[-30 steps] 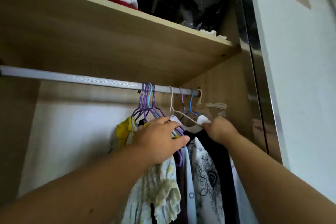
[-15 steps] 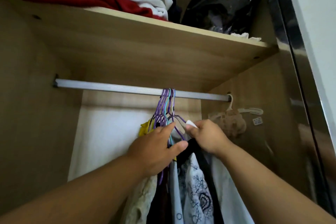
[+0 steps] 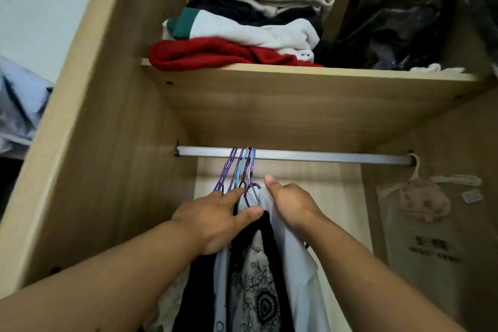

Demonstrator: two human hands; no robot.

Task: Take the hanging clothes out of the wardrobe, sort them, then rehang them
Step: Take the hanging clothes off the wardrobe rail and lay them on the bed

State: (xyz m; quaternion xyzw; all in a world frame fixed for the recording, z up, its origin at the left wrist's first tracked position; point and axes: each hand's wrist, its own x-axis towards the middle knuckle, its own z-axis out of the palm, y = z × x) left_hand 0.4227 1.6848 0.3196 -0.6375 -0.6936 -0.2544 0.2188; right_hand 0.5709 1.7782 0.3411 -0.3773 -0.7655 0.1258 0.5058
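Note:
A bunch of purple and blue wire hangers point(image 3: 238, 167) hooks over the metal rail point(image 3: 323, 158) near its left end. Below them hang several garments pressed together: a black one, a black-and-white patterned one point(image 3: 258, 291) and a white one point(image 3: 299, 277). My left hand point(image 3: 215, 219) grips the bunch just under the hooks, its thumb across the front and its fingers behind. My right hand point(image 3: 292, 203) holds the shoulder of the white garment from the right side, thumb pointing up. The hanger bodies are hidden by my hands and the cloth.
A wooden shelf point(image 3: 296, 94) sits just above the rail with folded clothes point(image 3: 237, 35) and a black plastic bag point(image 3: 390, 24) on it. A beige sachet point(image 3: 420, 199) hangs at the rail's right end. The wardrobe side panel point(image 3: 94, 116) is close on the left.
Both hands have slid the bunch of hangers and clothes leftward along the rail. The right part of the rail now shows bare, and the view has tilted up.

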